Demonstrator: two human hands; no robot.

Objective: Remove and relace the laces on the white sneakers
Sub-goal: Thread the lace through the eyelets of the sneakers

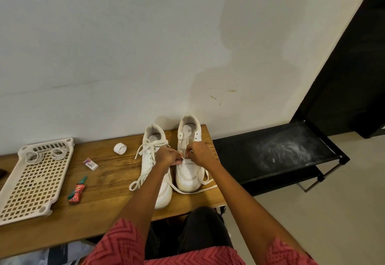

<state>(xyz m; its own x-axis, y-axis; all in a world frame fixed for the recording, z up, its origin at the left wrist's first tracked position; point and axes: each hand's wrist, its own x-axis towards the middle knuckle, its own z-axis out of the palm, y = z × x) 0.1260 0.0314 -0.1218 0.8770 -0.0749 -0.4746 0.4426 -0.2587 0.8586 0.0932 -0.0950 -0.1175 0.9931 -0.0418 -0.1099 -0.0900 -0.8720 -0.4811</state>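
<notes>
I count two white sneakers (pixel 188 156) on the desk (pixel 116 181), standing side by side near its right edge. One lace (pixel 145 150) is threaded in the left sneaker, and a second lace (pixel 200 188) trails loose round the right one. Two hands, the left hand (pixel 167 156) and the right hand (pixel 201 154), meet over the right sneaker. Toward the left edge I see one tray (pixel 34 181), one eraser (pixel 90 164), one tape roll (pixel 120 148) and one small tube (pixel 77 190). Beside the desk stands one black rack (pixel 277 152).

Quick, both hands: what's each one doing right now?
Left hand: fingers curled, pinching the lace at the right sneaker.
Right hand: fingers curled, pinching the same lace at the eyelets.
</notes>
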